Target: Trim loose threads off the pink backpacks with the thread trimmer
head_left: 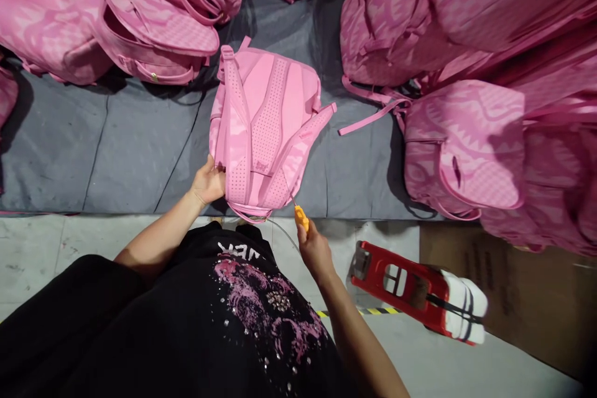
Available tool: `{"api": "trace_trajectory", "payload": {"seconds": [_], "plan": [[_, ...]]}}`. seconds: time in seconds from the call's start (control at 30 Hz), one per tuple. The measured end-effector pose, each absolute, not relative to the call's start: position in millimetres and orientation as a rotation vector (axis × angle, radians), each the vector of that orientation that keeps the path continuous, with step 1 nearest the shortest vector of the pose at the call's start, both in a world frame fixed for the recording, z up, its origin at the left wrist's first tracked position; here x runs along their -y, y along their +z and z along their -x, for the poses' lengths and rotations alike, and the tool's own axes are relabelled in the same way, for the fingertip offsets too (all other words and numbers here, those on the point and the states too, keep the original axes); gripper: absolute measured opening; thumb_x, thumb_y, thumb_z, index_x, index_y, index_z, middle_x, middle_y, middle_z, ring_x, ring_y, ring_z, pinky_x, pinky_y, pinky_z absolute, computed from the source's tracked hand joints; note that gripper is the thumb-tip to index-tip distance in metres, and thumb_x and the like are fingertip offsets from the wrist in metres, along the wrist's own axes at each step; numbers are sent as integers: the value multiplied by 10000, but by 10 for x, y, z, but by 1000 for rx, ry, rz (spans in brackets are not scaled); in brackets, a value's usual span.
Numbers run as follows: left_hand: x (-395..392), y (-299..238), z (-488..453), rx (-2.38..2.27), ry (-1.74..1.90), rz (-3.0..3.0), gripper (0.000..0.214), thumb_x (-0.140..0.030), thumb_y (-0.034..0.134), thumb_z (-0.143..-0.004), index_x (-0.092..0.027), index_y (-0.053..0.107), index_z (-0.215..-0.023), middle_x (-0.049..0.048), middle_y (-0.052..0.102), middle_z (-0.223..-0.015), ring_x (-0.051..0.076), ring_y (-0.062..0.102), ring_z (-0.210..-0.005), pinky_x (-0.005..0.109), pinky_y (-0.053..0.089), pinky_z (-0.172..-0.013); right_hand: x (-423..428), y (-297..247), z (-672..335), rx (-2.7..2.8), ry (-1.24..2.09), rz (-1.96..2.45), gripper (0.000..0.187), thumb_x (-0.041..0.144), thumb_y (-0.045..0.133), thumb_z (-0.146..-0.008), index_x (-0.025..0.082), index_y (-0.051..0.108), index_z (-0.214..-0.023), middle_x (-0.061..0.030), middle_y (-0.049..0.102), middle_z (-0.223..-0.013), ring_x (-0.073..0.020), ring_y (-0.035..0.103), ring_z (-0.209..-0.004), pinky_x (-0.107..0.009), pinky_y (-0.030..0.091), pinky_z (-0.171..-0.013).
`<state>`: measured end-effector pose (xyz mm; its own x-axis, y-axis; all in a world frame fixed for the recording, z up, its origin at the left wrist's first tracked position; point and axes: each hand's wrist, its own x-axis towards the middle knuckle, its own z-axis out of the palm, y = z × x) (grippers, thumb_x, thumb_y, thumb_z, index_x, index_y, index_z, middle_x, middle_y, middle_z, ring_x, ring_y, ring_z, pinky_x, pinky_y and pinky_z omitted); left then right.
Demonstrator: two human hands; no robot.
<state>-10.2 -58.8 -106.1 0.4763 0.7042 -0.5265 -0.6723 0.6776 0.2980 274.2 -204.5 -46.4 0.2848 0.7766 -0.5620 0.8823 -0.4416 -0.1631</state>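
Observation:
A pink backpack (pixel 268 118) lies on the dark grey covered table with its padded back panel and shoulder straps facing up. My left hand (pixel 208 182) grips its lower left side, with some fingers hidden behind it. In my right hand (pixel 316 252) is a yellow-handled tool (pixel 301 218) with a thin metal tip, perhaps a soldering iron. That tip points at the bag's lower right edge by the strap; whether it touches cannot be made out. A thin grey cord (pixel 282 228) runs near my right hand.
Other pink backpacks (pixel 153 31) crowd the table's back left, and more pink backpacks (pixel 466 143) are piled at the right. Below the table's front edge, a red frame with a white part (pixel 415 289) stands near brown cardboard (pixel 522 298). Yellow-black tape (pixel 377 311) marks the floor.

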Motion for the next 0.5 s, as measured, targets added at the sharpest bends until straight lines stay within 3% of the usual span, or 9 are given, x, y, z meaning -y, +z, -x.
{"api": "trace_trajectory", "payload": {"seconds": [0.2,0.5], "plan": [[517,-1083,-15,-720,767,-56,789,-783,453,-835,-142,580,-1276,187,705,-1174,363,581,-1270,556,468,-1050,2064,-453,-2755,-1491,-959,-2518,479,451,270,-1018,157,543,-1281,-119,706,-888,-273,667,-803,-291,358,-627],[445,-1129,-113,-727,782,-87,707,-741,439,-874,-151,615,-1220,153,717,-1149,333,601,-1243,533,482,-1053,2705,-269,-2659,-1302,-1203,-2763,615,583,237,-964,142,586,-1211,-82,665,-754,-248,631,-666,-307,412,-616]]}}
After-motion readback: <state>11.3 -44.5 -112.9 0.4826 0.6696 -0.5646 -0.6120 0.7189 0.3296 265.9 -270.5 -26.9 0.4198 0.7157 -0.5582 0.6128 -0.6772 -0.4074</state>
